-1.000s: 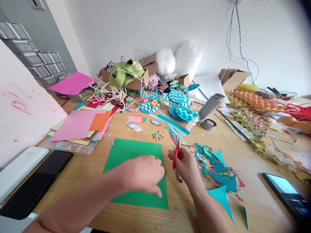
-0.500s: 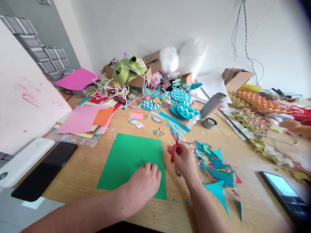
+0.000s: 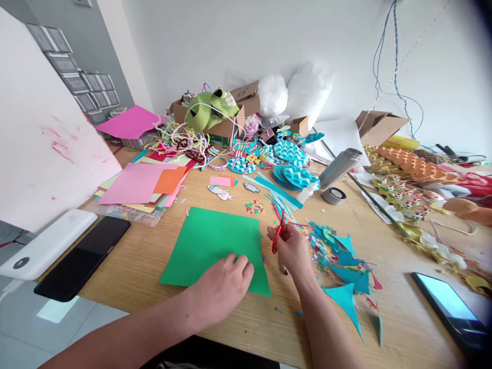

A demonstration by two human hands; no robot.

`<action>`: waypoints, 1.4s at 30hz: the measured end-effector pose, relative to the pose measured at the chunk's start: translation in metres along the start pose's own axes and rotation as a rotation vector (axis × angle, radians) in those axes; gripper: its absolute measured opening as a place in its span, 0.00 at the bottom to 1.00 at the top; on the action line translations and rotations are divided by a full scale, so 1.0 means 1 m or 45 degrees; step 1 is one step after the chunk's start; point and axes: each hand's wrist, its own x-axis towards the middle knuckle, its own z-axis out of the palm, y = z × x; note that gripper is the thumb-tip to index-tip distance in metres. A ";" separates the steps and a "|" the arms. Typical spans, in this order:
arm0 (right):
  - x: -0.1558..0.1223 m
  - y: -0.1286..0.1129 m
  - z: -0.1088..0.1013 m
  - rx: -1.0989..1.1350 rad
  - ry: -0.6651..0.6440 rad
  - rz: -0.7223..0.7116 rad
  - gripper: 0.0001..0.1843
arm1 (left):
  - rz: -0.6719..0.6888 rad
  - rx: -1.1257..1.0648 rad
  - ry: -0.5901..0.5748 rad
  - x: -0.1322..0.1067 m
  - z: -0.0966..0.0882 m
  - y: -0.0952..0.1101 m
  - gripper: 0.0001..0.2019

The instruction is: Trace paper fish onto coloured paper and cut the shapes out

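A square green sheet of paper (image 3: 207,241) lies in front of me, its near edge looking slightly raised. My left hand (image 3: 226,282) rests over its lower right part, fingers curled together on the sheet; their tips are partly hidden. Just beyond the sheet's right edge, my right hand (image 3: 290,248) is closed around red-handled scissors (image 3: 277,238), whose blades point away from me. Part of a pen-like stick (image 3: 286,270) shows beneath that hand. Turquoise paper scraps (image 3: 348,264) are heaped to the right of it.
Coloured paper sheets (image 3: 132,184) are stacked at left, near a black phone (image 3: 82,259) and a white power bank (image 3: 49,246). Fish cutouts (image 3: 220,192), confetti (image 3: 254,207), turquoise scalloped discs (image 3: 294,177) and a metal flask (image 3: 340,169) stand beyond. Another phone (image 3: 449,307) lies at right.
My view has shifted slightly. The green paper's near edge has risen or moved away from me a little, with my left hand still on it. The scissors remain in my right hand.
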 end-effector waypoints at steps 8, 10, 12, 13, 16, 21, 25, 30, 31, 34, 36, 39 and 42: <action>0.006 0.007 -0.008 -0.123 -0.180 -0.097 0.19 | -0.574 -0.875 0.306 -0.002 0.004 -0.036 0.12; 0.006 0.006 -0.010 -0.157 -0.259 -0.133 0.20 | -0.649 -1.070 0.339 -0.002 0.006 -0.042 0.14; 0.004 0.004 -0.011 -0.156 -0.303 -0.151 0.20 | -0.744 -1.248 0.359 -0.003 0.010 -0.046 0.16; 0.003 0.003 -0.012 -0.148 -0.312 -0.154 0.21 | -0.803 -1.322 0.364 -0.003 0.012 -0.048 0.17; 0.002 0.001 -0.011 -0.118 -0.301 -0.145 0.21 | -0.950 -1.445 0.364 -0.004 0.016 -0.051 0.18; 0.004 -0.003 -0.014 0.010 -0.165 -0.094 0.20 | -0.760 -1.375 0.322 -0.004 0.011 -0.049 0.16; 0.002 -0.008 -0.015 0.013 -0.094 -0.161 0.16 | -0.553 -1.094 0.283 -0.004 0.003 -0.040 0.12; -0.006 -0.006 -0.005 -0.139 -0.228 -0.428 0.10 | -0.345 -0.824 0.112 -0.009 -0.002 -0.029 0.25; -0.007 -0.005 -0.002 -0.196 -0.265 -0.489 0.09 | -0.296 -0.788 0.066 -0.010 -0.004 -0.028 0.28; -0.008 -0.004 0.003 -0.371 -0.354 -0.615 0.05 | -0.172 -0.733 -0.052 -0.010 -0.015 -0.031 0.30; -0.008 -0.004 0.004 -0.433 -0.371 -0.636 0.03 | -0.122 -0.720 -0.124 -0.004 -0.025 -0.041 0.29; -0.007 -0.005 0.004 -0.458 -0.380 -0.635 0.03 | -0.077 -0.690 -0.151 0.014 -0.036 -0.069 0.22; -0.007 -0.006 0.004 -0.462 -0.391 -0.638 0.03 | -0.254 -0.489 0.101 0.040 -0.034 -0.111 0.17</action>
